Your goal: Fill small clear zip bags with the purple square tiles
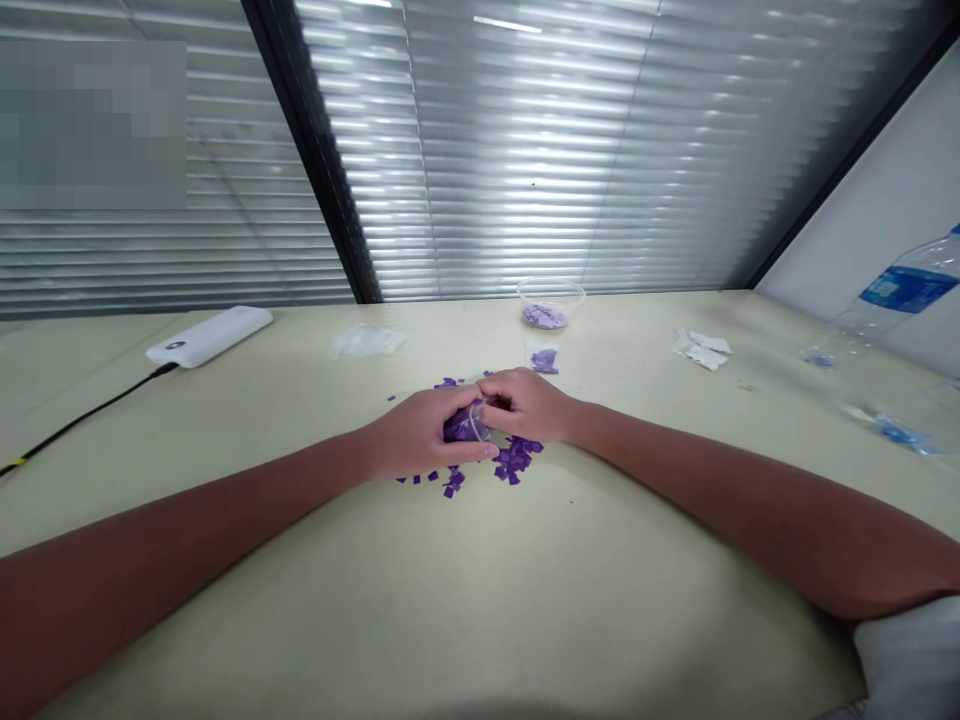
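Note:
A small clear plastic bag (pixel 463 424) filled with dark purple paper squares lies in my left hand (pixel 424 432), thumb and fingers wrapped around it. At the bag's mouth, my right hand (pixel 526 402) is closed, its thumb touching the rim. Whatever the right fingertips pinch is hidden by the curled fingers. Loose purple paper squares (pixel 514 458) are scattered on the table under and around both hands. Just beyond the right hand sits a small packet of lighter purple pieces (pixel 544 361).
A clear round bowl (pixel 551 293) with pale purple pieces stands at the back. Around it lie an empty-looking plastic bag (pixel 369 341), a white power bank (pixel 211 336) with a black cable, and crumpled white paper (pixel 703 349). A water bottle (pixel 892 295) is at right.

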`<action>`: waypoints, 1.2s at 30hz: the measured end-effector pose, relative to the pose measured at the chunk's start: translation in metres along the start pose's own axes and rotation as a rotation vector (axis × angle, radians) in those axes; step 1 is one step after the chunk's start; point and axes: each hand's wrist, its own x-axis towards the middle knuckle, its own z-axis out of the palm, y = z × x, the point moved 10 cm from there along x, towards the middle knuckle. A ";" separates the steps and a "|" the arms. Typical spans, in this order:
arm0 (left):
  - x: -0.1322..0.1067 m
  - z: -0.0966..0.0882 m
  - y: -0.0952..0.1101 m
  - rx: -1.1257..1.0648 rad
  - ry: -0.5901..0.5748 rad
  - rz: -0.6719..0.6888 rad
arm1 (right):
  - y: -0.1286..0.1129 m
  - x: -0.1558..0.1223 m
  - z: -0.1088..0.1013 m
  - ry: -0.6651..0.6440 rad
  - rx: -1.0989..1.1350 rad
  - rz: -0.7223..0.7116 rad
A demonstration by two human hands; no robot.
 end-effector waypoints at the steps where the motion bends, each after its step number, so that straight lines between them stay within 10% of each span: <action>1: 0.000 0.000 0.000 0.000 0.003 0.001 | 0.000 0.000 0.000 0.000 -0.001 0.000; 36: 0.000 0.000 -0.002 -0.013 0.009 0.024 | 0.000 -0.001 0.000 0.004 0.001 -0.001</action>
